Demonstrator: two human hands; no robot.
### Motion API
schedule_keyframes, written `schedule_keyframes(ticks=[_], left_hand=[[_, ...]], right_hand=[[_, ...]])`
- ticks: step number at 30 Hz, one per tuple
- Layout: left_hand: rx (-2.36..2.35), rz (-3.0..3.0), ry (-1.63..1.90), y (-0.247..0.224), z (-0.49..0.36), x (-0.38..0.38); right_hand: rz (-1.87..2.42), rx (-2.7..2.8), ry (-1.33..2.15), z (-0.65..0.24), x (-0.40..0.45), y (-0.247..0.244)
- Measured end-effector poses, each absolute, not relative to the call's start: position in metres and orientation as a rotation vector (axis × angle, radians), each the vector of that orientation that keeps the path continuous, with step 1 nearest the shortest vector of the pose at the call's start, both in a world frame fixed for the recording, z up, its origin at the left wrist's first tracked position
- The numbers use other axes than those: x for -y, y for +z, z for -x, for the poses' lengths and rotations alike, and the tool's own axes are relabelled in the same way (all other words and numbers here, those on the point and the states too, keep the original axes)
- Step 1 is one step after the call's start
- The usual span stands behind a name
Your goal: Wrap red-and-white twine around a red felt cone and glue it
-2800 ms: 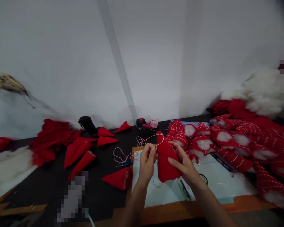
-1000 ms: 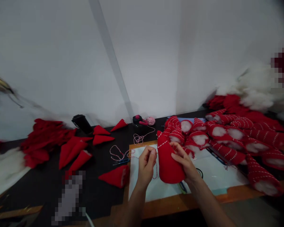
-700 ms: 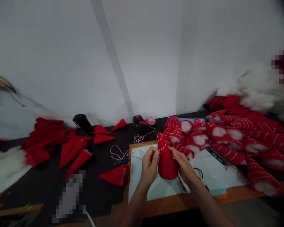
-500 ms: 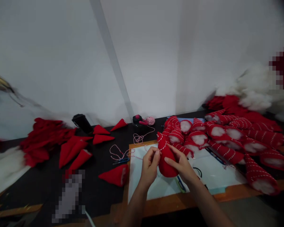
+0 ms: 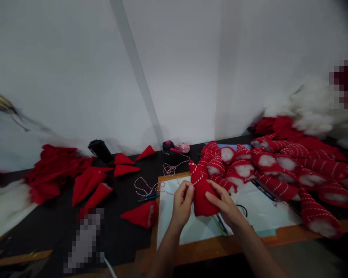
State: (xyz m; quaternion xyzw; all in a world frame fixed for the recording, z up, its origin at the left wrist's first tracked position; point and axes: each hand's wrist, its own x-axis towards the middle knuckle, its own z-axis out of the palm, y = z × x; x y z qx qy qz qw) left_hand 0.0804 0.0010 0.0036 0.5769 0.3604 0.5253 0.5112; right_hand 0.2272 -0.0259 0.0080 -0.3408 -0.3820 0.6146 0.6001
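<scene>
A red felt cone (image 5: 203,191), its pointed tip up, is between my two hands over the white sheet. Red-and-white cord (image 5: 193,166) winds round its upper part. My right hand (image 5: 222,197) grips the cone's right side, fingers behind and thumb in front. At the cone's left edge my left hand (image 5: 183,199) is closed in a pinch where the cord comes off the felt. Loose cord loops (image 5: 169,170) lie on the dark table left of the sheet and lead back to a cord ball (image 5: 184,148).
Several stuffed cones wound with cord (image 5: 266,161) crowd the right side. Plain red cones (image 5: 140,214) lie left, with a red felt pile (image 5: 53,170) and white stuffing (image 5: 8,208). Blue snips (image 5: 148,197) lie by the white sheet (image 5: 188,233). A black tumbler (image 5: 101,151) stands behind.
The cone has turned slightly in my hands, its tip shifting a little left and more of the front showing. Both hands keep their grip; the things on the table have not moved.
</scene>
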Motion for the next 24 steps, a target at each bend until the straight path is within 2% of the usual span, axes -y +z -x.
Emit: schedule_keyframes(ticks=[9, 14, 17, 24], left_hand=[[-0.869, -1.381, 1.262, 0.004, -0.079, -0.002], [-0.867, -1.389, 1.258, 0.003, -0.083, -0.002], [-0.879, -1.411, 1.256, 0.003, -0.085, -0.002], [-0.855, -1.366, 1.231, 0.004, -0.084, 0.0]], right_hand=[[0.703, 0.75, 1.522, -0.233, 0.019, -0.002], [0.925, 0.916, 1.233, -0.231, 0.013, -0.017], [0.958, 1.045, 1.195, -0.23, 0.015, -0.018], [0.773, 0.775, 1.473, -0.233, 0.023, -0.012]])
